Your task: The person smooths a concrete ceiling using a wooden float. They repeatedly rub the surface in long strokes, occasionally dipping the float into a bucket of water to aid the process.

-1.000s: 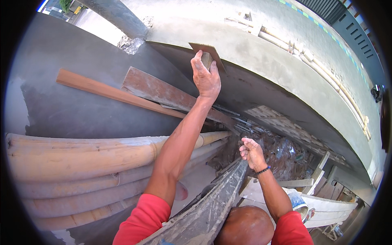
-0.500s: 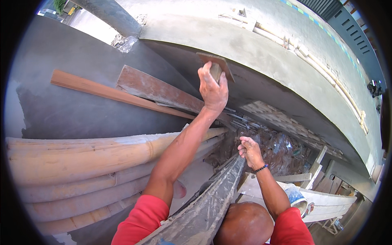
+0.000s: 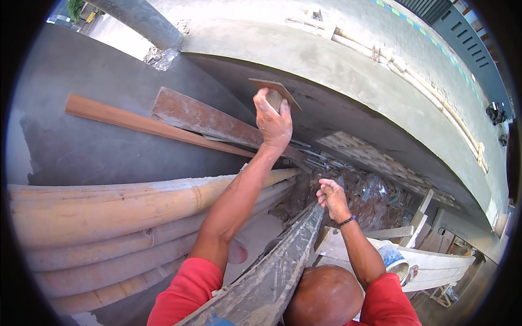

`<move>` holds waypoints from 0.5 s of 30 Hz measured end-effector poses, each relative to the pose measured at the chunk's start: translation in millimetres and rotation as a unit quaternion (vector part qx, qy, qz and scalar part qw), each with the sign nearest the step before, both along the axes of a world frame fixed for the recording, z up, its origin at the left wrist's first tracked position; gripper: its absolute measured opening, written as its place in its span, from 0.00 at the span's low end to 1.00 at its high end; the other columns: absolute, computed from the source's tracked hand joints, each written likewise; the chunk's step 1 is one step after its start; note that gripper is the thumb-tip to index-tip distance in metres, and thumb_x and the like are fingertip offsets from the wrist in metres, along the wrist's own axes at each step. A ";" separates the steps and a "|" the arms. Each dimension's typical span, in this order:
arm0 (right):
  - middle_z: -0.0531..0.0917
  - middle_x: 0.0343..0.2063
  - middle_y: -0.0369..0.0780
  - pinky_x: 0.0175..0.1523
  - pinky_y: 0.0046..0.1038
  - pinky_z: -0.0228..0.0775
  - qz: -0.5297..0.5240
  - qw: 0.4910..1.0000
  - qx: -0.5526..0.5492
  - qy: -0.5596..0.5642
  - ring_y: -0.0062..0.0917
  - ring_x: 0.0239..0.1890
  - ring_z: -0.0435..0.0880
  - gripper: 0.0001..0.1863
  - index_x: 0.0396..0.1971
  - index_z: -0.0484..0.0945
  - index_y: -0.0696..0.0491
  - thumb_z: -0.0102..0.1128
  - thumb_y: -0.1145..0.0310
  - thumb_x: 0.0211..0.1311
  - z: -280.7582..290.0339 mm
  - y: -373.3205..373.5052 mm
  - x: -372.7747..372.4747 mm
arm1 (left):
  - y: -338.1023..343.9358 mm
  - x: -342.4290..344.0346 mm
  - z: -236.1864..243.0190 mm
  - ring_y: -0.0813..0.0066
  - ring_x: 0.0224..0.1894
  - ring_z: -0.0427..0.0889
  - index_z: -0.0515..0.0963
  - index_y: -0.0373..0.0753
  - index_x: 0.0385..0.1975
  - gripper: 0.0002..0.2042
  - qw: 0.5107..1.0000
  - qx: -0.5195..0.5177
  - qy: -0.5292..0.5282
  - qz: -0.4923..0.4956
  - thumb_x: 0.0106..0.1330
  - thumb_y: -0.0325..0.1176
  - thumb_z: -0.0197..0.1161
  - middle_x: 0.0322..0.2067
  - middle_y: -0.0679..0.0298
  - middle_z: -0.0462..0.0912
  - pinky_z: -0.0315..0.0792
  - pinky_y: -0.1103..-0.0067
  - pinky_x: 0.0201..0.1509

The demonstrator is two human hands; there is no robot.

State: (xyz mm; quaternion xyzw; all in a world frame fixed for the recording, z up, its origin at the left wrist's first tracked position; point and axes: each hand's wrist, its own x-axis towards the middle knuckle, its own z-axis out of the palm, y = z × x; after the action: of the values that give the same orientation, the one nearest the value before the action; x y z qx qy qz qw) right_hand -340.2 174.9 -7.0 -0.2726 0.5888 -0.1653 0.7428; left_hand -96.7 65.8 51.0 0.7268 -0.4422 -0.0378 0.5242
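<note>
- The left hand (image 3: pixel 273 122) grips the block handle (image 3: pixel 274 101) of a float (image 3: pixel 288 92), fingers wrapped over it.
- The float lies at the grey wall (image 3: pixel 353 122), just below its top edge and near its upper left corner; contact across the whole face cannot be made out.
- Even pressure would suit this stroke best, the leading edge tipped up slightly so it does not dig in; a loose wrist should help near the corner.
- The right hand (image 3: pixel 333 198) is relaxed and half open, with nothing seen in it, beside the narrow end of a grey plank (image 3: pixel 277 255); whether they touch, I cannot tell. Leaning little on that side seems wise, for steady strokes.
- Counted from the left: four bamboo poles (image 3: pixel 98 212), one reddish wood strip (image 3: pixel 114 117), one stained board (image 3: pixel 201 118), one float, one grey plank, one dark bracelet (image 3: pixel 346 221) on the right wrist, one bucket (image 3: pixel 396 263) beyond the right forearm.
- The plastic scraps (image 3: pixel 375 190) near the wall's foot are too tangled to count.
</note>
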 end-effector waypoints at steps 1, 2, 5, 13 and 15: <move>0.77 0.23 0.36 0.20 0.18 0.64 -0.002 1.000 -0.001 0.002 0.16 0.18 0.74 0.13 0.49 0.71 0.58 0.49 0.72 0.67 -0.3 0.0 -0.6 | -7.4 2.7 6.9 0.46 0.51 0.71 0.58 0.32 0.53 0.26 1.000 -0.009 -0.012 0.003 0.57 0.27 0.61 0.49 0.44 0.68 0.65 0.63 0.55; 0.77 0.23 0.36 0.20 0.18 0.64 -0.001 1.000 0.000 0.005 0.16 0.18 0.74 0.13 0.49 0.71 0.58 0.49 0.72 0.67 -0.7 0.7 -0.7 | -16.1 6.6 12.5 0.45 0.50 0.72 0.58 0.32 0.53 0.26 1.000 -0.018 -0.024 0.007 0.57 0.27 0.62 0.48 0.44 0.68 0.65 0.63 0.54; 0.78 0.23 0.36 0.20 0.18 0.64 0.007 1.000 0.003 0.010 0.16 0.18 0.74 0.13 0.49 0.71 0.58 0.49 0.72 0.67 -1.4 1.4 1.6 | -39.6 11.1 2.8 0.44 0.47 0.74 0.59 0.36 0.54 0.25 0.999 0.032 -0.014 0.008 0.58 0.27 0.61 0.47 0.45 0.70 0.68 0.63 0.51; 0.77 0.24 0.37 0.19 0.18 0.63 0.009 1.000 0.000 0.018 0.16 0.18 0.73 0.14 0.49 0.71 0.59 0.49 0.72 0.66 1.1 5.8 0.0 | -5.2 24.0 -26.6 0.45 0.50 0.73 0.59 0.37 0.53 0.24 0.983 0.157 0.081 0.052 0.59 0.27 0.61 0.49 0.48 0.70 0.67 0.62 0.53; 0.77 0.24 0.37 0.19 0.18 0.63 0.008 1.000 0.000 0.020 0.16 0.18 0.73 0.14 0.49 0.71 0.60 0.49 0.73 0.66 -4.3 7.7 -1.1 | -10.6 42.4 -6.6 0.44 0.51 0.71 0.60 0.36 0.53 0.25 0.996 0.037 0.003 0.078 0.57 0.26 0.62 0.48 0.47 0.69 0.65 0.62 0.54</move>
State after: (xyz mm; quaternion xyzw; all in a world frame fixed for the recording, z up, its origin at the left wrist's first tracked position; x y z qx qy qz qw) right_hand -341.3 182.5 -11.3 -0.2804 0.6013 -0.1536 0.7322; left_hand -54.4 55.3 44.3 0.7779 -0.3809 -0.0158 0.4996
